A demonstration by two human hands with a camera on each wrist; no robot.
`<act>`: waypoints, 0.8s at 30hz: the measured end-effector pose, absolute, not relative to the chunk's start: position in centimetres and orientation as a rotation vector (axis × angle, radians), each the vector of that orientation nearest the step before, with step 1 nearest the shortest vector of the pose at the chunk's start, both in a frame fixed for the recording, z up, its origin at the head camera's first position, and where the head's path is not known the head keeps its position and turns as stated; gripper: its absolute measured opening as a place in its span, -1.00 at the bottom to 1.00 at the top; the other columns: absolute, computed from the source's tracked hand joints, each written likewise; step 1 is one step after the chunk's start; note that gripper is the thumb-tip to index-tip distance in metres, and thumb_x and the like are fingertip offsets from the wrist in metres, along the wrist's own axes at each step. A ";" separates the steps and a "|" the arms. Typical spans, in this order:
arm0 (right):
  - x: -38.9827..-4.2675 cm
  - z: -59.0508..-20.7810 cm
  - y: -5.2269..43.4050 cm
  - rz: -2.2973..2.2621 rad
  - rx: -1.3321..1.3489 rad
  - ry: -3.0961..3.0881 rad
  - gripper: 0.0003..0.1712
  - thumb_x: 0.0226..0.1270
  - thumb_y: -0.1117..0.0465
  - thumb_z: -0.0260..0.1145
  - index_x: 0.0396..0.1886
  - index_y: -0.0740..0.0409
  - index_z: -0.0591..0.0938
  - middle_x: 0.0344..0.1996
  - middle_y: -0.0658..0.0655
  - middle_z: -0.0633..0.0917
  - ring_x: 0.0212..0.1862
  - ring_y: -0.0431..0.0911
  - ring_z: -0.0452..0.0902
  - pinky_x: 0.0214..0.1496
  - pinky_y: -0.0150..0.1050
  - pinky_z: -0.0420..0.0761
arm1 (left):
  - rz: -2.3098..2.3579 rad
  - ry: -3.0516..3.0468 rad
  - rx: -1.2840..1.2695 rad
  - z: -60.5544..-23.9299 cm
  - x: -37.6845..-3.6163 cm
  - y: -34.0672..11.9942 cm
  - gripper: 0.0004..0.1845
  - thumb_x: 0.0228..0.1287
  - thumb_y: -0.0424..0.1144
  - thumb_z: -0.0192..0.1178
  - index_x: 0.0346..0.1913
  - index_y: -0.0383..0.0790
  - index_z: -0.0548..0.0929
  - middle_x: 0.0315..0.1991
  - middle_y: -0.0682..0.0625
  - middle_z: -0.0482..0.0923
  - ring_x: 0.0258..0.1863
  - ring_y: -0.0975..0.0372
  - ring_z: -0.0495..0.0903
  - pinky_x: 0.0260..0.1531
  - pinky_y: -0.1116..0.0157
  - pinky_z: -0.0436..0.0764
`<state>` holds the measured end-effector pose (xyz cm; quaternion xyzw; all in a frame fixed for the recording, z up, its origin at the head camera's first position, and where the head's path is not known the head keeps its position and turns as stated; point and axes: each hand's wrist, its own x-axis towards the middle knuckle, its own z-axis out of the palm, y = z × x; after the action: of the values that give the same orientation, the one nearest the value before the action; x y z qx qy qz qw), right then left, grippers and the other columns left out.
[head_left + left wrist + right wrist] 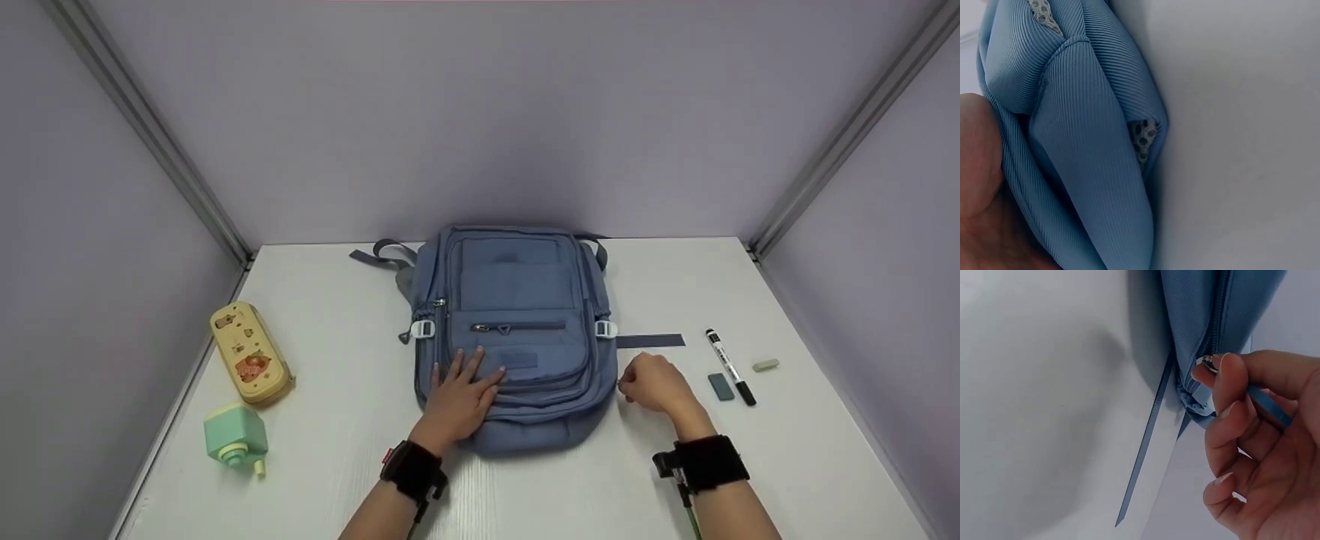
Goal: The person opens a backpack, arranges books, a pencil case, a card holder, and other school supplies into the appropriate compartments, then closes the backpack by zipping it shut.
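Observation:
A blue backpack [521,285] lies on its back on the white table, front pockets facing up. My left hand [457,403] rests on its lower front with fingers spread and straight; the left wrist view shows the thumb against the blue fabric [1089,129]. At the bag's right side, my right hand [658,384] pinches a zipper pull [1208,364] between thumb and forefinger. A blue pull tab [1270,406] runs back into the palm. Beside that hand the closed zipper teeth [1220,315] follow the bag's side.
A webbing strap [651,340] extends right from the bag. Further right lie a black-and-white marker [727,361], a grey-blue eraser [721,386] and a small pale-green piece [766,365]. At left are a yellow pencil case [251,349] and a mint-green crank pencil sharpener [235,436]. Panels enclose the table.

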<state>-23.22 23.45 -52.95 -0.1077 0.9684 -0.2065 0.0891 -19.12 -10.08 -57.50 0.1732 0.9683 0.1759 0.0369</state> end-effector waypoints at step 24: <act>-20.2 -52.4 22.1 -0.686 -0.311 2.802 -0.82 0.23 0.30 0.35 -0.57 0.19 0.71 -0.75 -0.09 0.56 -0.61 -0.16 0.40 -0.53 -0.21 0.38 | 0.420 2.916 0.659 -56.2 -19.1 -10.8 -0.02 0.07 0.64 -0.14 0.48 0.16 0.29 0.53 -0.21 -0.05 0.49 -0.20 -0.15 0.28 -0.35 -0.09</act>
<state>-20.23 22.12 -52.36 -0.1064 0.9588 -0.2348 0.1197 -19.06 -10.85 -56.25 0.2179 0.9641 0.1388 0.0611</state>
